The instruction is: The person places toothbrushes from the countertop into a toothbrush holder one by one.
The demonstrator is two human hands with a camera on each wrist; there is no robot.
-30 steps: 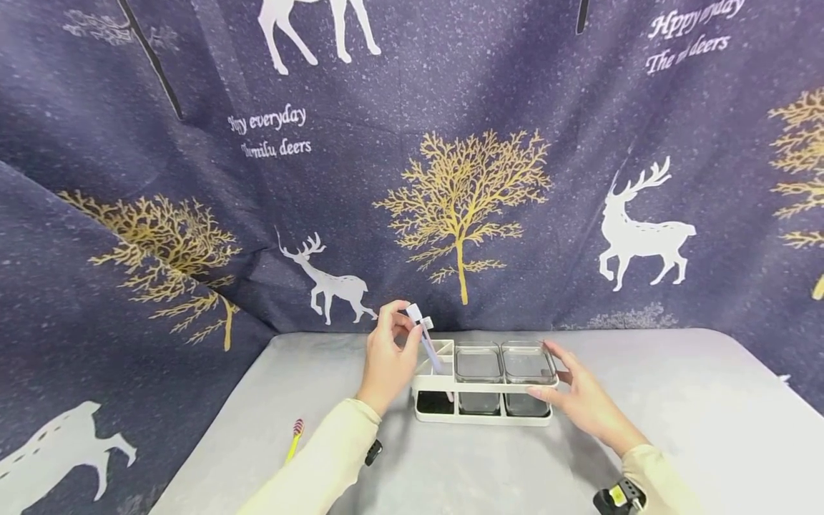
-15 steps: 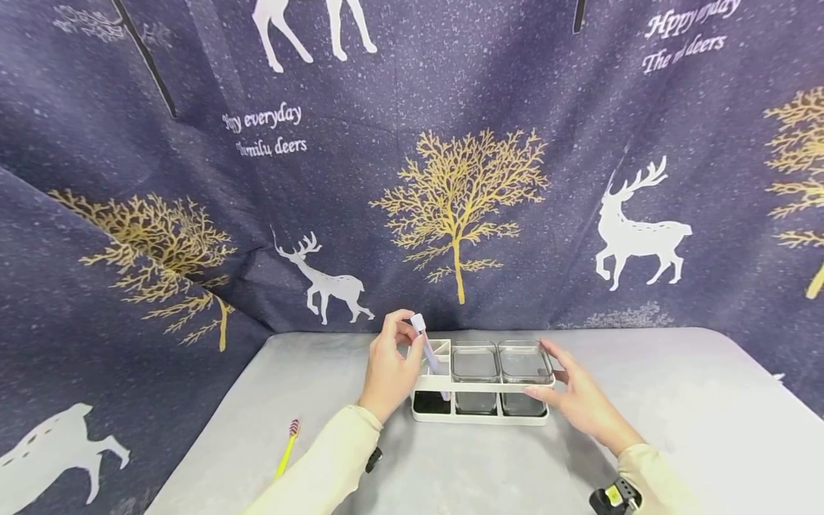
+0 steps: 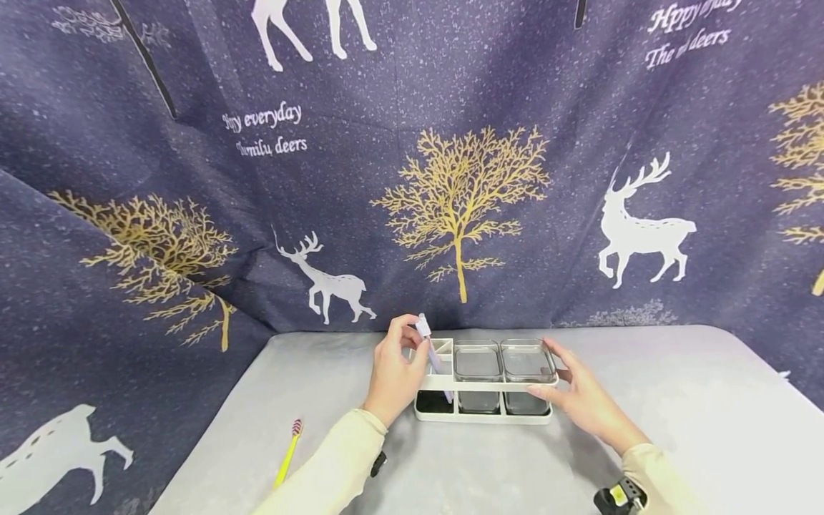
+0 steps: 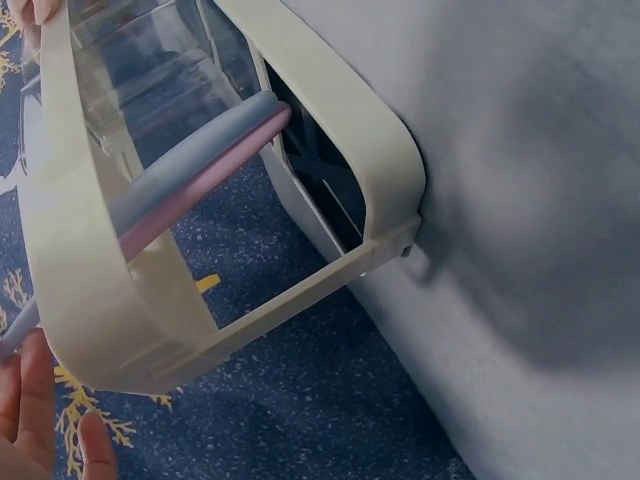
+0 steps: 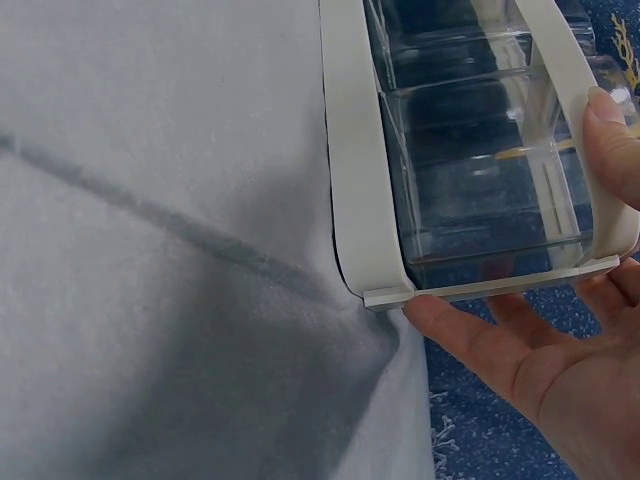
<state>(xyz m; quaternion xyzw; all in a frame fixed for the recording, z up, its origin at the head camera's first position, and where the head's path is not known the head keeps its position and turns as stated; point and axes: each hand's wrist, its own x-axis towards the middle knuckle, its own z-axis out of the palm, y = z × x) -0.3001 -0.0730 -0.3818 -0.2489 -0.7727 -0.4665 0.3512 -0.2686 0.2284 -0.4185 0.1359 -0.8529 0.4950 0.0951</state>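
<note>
A cream toothbrush holder (image 3: 486, 387) with two tiers stands near the table's back edge. My left hand (image 3: 394, 372) pinches a toothbrush with a white head (image 3: 422, 326) at the holder's left compartment, its pale lavender handle slanting down inside. In the left wrist view, a blue-grey handle (image 4: 195, 155) and a pink handle (image 4: 205, 184) lie side by side through the frame towards its dark base. My right hand (image 3: 591, 406) grips the holder's right end, thumb on the upper tier and fingers along the side. Two clear cups (image 3: 477, 362) sit in the right compartments.
A yellow toothbrush (image 3: 287, 454) with red and white bristles lies on the grey table (image 3: 483, 472) at the left, partly behind my left sleeve (image 3: 331, 465). A dark blue cloth with deer and trees (image 3: 502, 93) hangs right behind the table.
My left hand has moved slightly right and down, and the toothbrush heads, seen apart at first, now overlap. My right hand stays on the holder's right end.
</note>
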